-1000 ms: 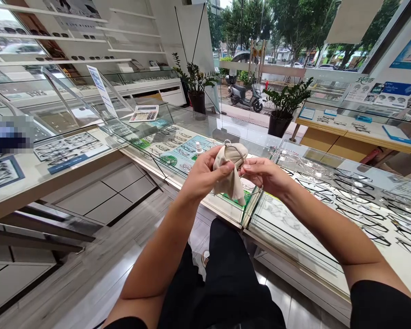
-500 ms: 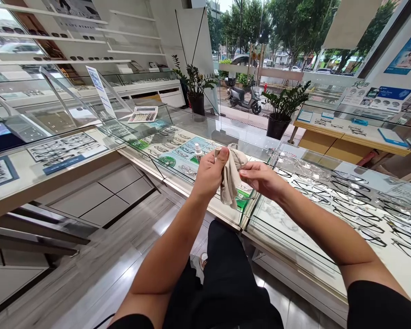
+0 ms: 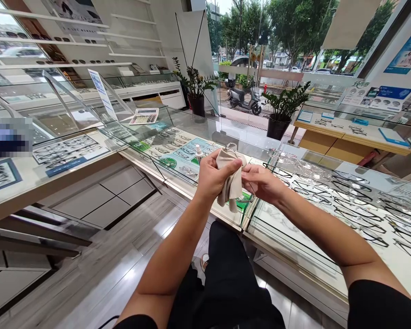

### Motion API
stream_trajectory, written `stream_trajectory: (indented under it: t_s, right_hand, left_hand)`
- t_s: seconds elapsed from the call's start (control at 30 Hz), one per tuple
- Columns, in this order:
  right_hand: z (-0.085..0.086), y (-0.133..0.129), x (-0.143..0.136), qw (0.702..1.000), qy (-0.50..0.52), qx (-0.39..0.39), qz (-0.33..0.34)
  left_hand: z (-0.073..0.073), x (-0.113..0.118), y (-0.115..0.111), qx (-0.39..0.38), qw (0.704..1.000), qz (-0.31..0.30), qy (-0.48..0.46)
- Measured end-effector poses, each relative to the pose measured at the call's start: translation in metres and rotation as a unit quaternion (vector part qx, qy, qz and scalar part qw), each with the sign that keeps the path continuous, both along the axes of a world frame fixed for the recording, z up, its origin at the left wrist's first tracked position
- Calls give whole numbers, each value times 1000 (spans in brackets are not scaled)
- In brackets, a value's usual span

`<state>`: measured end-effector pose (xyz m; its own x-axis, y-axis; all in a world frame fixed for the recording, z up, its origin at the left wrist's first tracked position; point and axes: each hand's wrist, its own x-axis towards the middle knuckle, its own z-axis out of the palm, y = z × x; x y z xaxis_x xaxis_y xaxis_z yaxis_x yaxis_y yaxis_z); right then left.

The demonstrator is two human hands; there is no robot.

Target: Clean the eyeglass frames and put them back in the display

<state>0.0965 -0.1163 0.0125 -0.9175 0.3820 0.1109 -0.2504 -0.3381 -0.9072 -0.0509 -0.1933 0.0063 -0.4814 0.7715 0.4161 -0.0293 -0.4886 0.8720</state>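
A beige cloth (image 3: 233, 185) with a zigzag edge hangs from my left hand (image 3: 214, 176), whose thumb presses across it. Wrapped partly in the cloth is a pair of thin-framed glasses (image 3: 232, 146); one rim shows above the fold. My right hand (image 3: 260, 183) pinches the glasses at their right side, and a thin temple curves down below its fingers. Both hands are above the glass display counter. Behind my left hand a small white spray bottle (image 3: 198, 151) stands upright on the counter.
Rows of glasses (image 3: 349, 196) lie in the display case on the right. A calculator (image 3: 144, 116) rests on the counter at the left, near trays of frames (image 3: 68, 151). Potted plants (image 3: 279, 125) stand beyond the counter. My legs are close to its front edge.
My left thumb has moved from pointing up to lying across the cloth. The cloth is folded differently, and a rim of the glasses now shows above it.
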Motion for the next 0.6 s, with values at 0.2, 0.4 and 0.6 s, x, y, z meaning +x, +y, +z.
stream_trajectory:
  t_s: [0.2, 0.4, 0.6]
  right_hand:
    - [-4, 0, -2, 1000, -16, 9, -13]
    - [4, 15, 4, 999, -23, 10, -32]
    - [3, 15, 4, 999, -22, -20, -30]
  left_hand:
    - [0, 9, 5, 20, 999, 40, -30]
    - [-5, -21, 2, -11, 996, -79, 32]
    - [-4, -27, -6, -22, 990, -128, 56]
